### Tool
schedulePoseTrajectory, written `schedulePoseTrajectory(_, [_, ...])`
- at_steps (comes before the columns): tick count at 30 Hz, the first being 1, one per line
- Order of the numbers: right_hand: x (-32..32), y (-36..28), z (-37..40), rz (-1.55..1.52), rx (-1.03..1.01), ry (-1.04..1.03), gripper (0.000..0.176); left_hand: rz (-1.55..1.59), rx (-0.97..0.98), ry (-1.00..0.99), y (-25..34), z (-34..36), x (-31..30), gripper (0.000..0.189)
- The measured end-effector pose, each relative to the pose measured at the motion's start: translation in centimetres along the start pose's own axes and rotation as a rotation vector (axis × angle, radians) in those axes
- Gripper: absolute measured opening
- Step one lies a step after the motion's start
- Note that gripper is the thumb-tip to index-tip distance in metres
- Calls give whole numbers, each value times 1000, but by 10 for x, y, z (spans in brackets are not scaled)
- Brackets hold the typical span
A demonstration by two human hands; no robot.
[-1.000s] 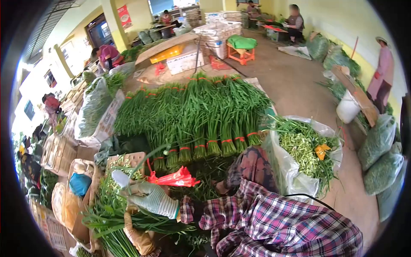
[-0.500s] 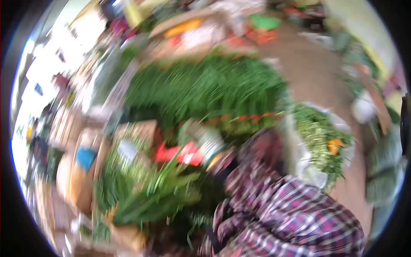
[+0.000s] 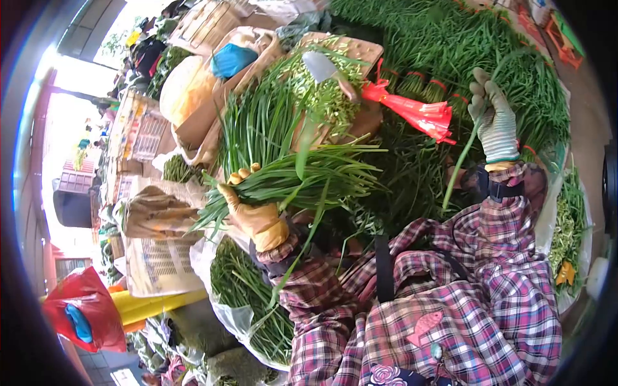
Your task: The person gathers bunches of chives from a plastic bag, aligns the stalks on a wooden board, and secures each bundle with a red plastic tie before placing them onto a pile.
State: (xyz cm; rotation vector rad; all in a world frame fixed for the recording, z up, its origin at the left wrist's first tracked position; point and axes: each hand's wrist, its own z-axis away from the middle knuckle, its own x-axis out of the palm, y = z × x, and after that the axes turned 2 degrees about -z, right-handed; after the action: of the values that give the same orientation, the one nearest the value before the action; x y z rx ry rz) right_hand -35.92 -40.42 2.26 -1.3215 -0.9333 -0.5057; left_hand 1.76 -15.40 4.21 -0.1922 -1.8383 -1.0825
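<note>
My left hand (image 3: 257, 219), in a yellow glove, is closed round a bunch of long green leaves (image 3: 322, 170) at centre left. The cut ends point right. My right hand (image 3: 494, 119), in a striped grey-green glove, is raised at the upper right with curled fingers. A single long leaf (image 3: 461, 168) runs through its grip and hangs down. Between the hands lies a bundle of red ties (image 3: 415, 110). A blade (image 3: 318, 66) with a brown handle rests on chopped stalk pieces (image 3: 335, 106), beside more loose long leaves (image 3: 261, 122).
Rows of tied green bunches (image 3: 418, 38) fill the upper right. A plastic bag of greens (image 3: 248, 296) stands at lower left, near a red bag (image 3: 87, 309). Cut stalks (image 3: 568, 225) lie at far right. A blue bundle (image 3: 232, 60) sits in a box.
The view has swung and sharpened, and the scene sits differently in it. The gloved left hand and its bunch now show clearly; the right hand appears farther right, with the long leaf.
</note>
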Motion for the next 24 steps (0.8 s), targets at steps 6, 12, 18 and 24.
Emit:
schedulePoseTrajectory(6, [57,35,23,441,139,-87,31,286,28,14,11,15,-23,32])
schedulePoseTrajectory(12, [126,86,80,962,-91,-753,26,-110,63,479,5,26,3,33])
schedulePoseTrajectory(18, [136,134,74,804,166,-482,24,-30,95,464,13,37,2,33])
schedulePoseTrajectory(24, [108,162,86,694,169,-517,28,207,-7,272,22,52,-21,30])
